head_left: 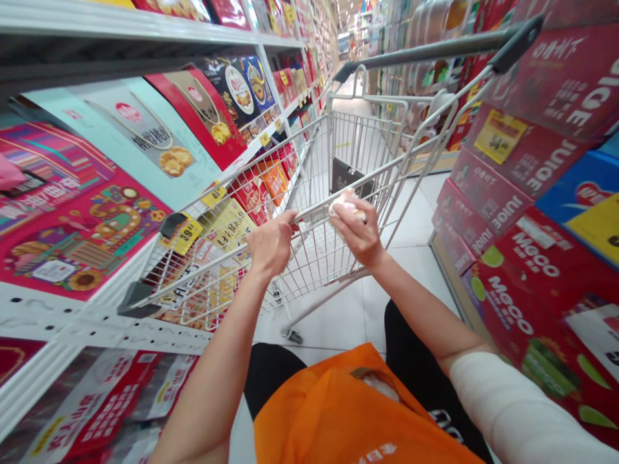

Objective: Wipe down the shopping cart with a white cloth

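Observation:
A wire shopping cart (312, 210) stands slanted across the aisle in front of me, its near side rail running between my hands. My left hand (271, 245) is closed around this top rail. To its right, my right hand (358, 231) grips a crumpled white cloth (347, 201) with pinkish patches against the same rail. Behind the cloth, a small black panel (344, 175) is fixed in the cart. The cart's grey push handle (435, 50) is at the upper right. An orange apron (333, 406) covers my lap.
Shelves (97, 29) of boxed snacks line the left side, close to the cart's front end. Stacked red drink cartons (522, 258) rise on the right. The white tiled floor (333, 322) shows beneath the cart, near a caster wheel (293, 336).

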A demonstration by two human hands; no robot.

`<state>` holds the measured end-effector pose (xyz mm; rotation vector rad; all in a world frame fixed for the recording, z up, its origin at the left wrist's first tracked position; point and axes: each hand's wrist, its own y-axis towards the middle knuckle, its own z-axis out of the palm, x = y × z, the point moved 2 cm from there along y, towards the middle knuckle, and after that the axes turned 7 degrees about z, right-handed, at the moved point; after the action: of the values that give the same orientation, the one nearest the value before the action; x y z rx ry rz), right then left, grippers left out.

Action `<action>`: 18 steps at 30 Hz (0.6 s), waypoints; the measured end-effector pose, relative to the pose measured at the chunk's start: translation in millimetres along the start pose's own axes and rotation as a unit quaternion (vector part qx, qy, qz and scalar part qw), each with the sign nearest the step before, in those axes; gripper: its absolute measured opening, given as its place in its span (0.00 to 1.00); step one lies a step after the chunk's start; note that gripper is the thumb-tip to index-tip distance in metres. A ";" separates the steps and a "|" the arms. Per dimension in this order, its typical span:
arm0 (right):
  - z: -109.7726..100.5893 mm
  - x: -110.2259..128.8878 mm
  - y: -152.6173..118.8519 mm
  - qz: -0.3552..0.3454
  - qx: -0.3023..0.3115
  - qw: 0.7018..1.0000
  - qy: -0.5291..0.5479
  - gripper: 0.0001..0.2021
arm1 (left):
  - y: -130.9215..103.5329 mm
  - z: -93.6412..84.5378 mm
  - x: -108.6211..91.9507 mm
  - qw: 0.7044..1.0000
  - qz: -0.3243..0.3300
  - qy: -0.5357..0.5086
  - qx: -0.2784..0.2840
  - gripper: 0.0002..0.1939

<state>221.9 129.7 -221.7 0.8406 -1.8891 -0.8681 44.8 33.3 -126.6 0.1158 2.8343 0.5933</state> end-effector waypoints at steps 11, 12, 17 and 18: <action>-33.9 -28.1 10.2 0.024 -0.087 0.994 -0.060 0.13 | -2.7 -2.5 4.0 1.000 0.002 0.006 0.003 0.56; -36.5 -31.7 12.0 0.032 -0.107 0.992 -0.066 0.13 | -3.3 -2.6 4.3 1.000 0.003 -0.001 -0.001 0.56; -48.2 -38.9 6.7 -0.012 -0.094 0.993 -0.075 0.13 | -4.9 -5.8 7.2 1.000 -0.007 -0.003 0.009 0.56; -52.7 -38.9 6.0 -0.016 -0.095 0.992 -0.078 0.13 | -4.4 -6.1 6.7 1.000 -0.018 0.004 0.019 0.54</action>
<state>283.2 152.2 -213.3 0.7051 -1.8946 -1.1411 36.6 27.8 -124.5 0.0678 2.8499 0.5343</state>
